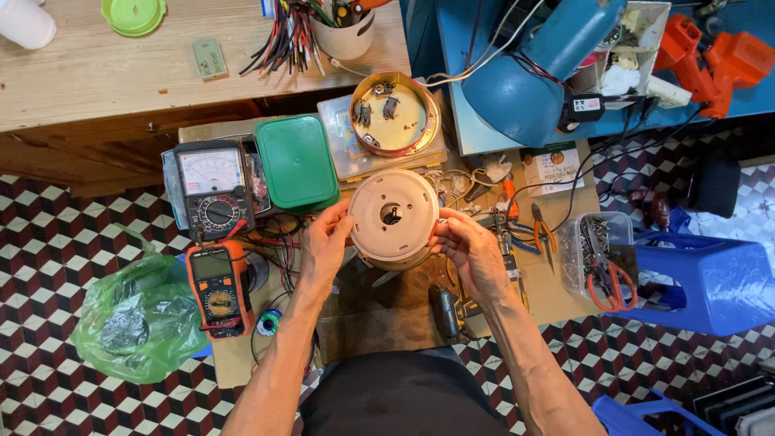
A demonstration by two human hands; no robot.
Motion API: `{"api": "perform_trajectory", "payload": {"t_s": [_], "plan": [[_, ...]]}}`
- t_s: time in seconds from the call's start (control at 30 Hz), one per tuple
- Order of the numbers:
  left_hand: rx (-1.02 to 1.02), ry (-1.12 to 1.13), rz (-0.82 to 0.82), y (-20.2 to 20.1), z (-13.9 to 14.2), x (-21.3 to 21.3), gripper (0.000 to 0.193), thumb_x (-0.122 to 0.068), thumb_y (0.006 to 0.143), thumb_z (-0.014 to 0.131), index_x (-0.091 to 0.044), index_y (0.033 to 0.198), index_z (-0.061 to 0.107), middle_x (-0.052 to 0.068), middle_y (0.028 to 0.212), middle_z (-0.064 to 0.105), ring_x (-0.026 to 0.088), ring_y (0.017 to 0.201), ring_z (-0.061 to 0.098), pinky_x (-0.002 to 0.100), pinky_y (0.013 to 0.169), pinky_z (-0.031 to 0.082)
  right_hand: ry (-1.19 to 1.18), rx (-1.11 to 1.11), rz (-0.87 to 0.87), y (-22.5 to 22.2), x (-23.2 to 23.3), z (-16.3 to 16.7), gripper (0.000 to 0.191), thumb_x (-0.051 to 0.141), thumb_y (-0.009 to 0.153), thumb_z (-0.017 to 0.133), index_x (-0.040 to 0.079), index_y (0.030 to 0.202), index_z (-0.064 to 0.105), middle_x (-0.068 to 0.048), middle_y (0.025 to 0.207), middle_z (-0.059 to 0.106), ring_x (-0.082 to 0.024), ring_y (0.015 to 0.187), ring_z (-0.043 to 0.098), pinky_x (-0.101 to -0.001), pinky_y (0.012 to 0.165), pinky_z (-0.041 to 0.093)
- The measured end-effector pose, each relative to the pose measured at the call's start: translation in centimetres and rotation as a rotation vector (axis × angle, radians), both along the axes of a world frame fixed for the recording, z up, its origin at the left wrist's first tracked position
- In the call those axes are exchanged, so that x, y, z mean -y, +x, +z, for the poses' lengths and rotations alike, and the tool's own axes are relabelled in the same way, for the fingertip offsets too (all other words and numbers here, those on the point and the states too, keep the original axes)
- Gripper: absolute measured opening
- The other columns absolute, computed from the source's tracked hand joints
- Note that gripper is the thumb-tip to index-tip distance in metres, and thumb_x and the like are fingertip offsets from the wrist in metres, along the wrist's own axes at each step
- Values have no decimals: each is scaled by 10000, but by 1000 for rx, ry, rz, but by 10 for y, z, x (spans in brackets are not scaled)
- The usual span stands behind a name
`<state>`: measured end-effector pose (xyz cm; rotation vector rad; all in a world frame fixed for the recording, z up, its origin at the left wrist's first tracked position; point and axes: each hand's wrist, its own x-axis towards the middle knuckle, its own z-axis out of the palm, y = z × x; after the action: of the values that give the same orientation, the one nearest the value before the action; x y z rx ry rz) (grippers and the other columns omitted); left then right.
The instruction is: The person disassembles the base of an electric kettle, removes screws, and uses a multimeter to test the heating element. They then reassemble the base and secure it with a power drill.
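Note:
A round beige appliance base with a hole in its centre is held up between both my hands over a low wooden work board. My left hand grips its left rim, thumb on the top face. At the right rim my right hand holds it with the fingers curled under the edge. Behind it lies a round metal dish with small parts inside.
A green lidded box, an analog meter and an orange digital multimeter lie to the left. A green plastic bag is on the tiled floor. Pliers, a clear tub with scissors and a blue stool are at the right.

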<state>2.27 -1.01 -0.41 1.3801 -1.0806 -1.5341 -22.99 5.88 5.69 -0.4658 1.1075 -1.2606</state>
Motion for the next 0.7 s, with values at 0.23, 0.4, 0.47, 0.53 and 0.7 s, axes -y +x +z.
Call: {"api": "perform_trajectory", "payload": {"t_s": [0.23,0.4,0.47,0.53,0.7], "plan": [[-65,32,37,-1,-3,-5,374,-175,993,617,-14,1324,677,106,1082,739,151,895,697,295,795,591,80,-139,-48,5,-7,-19,385,162,950,715,-49,1266,653,-67,983,715,-104,830,655,-243,726,531],[-40,-24,44,-5,4,-12,329,-191,995,592,-16,1248,707,74,1079,740,136,909,713,281,802,594,135,-215,-107,4,-16,-39,376,164,933,727,-39,1244,674,-48,960,714,-93,808,650,-238,694,536],[103,-115,32,-6,6,-14,303,-191,989,600,-35,1212,733,82,1050,734,161,914,703,301,812,576,124,-287,-125,5,-18,-43,375,162,937,731,-45,1246,686,-50,957,712,-91,801,646,-238,681,533],[340,-234,13,-8,6,-16,279,-188,985,616,-61,1181,769,108,999,730,203,907,677,332,825,543,88,-406,-120,8,-22,-45,373,162,931,721,-33,1246,674,-51,940,711,-97,776,658,-244,675,560],[338,-269,28,-14,-1,-17,272,-207,969,628,-82,1178,751,120,1046,717,223,930,687,347,841,543,57,-552,-118,16,-24,-41,373,163,940,705,-3,1271,666,-39,905,711,-95,746,662,-249,658,572]]}}
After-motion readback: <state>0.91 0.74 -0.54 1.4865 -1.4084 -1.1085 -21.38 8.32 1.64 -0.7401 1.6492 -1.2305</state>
